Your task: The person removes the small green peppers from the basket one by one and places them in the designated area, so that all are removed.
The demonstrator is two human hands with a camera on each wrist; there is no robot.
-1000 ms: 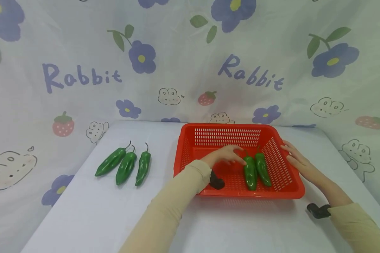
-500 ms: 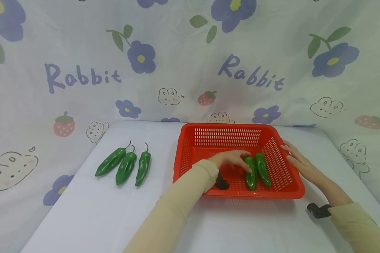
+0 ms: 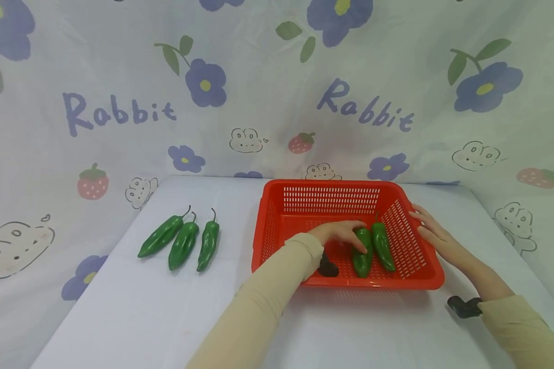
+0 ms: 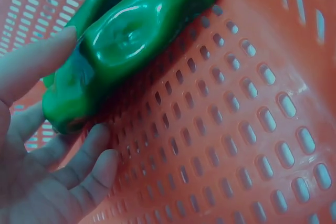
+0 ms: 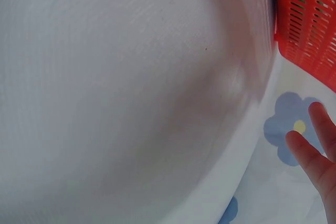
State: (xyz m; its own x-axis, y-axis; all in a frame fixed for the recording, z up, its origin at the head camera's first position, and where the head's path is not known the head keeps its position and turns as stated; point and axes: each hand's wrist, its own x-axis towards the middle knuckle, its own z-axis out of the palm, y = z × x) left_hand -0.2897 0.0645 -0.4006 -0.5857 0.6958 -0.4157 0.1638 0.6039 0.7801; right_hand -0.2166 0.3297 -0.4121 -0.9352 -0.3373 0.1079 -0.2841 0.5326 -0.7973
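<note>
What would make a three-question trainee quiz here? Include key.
1. Count: how many peppers lie outside the basket?
2. True or false: the right hand holds a pepper.
3. The left hand grips: A, a pepper in the basket; B, a pepper outside it; C, the basket itself.

Key: 1, three; 2, false, it is at the basket's right side; 3, A.

A pale cloth [image 3: 258,107] printed with purple flowers [image 3: 211,92] and strawberries [image 3: 93,184] hangs behind the white table [image 3: 134,307].
</note>
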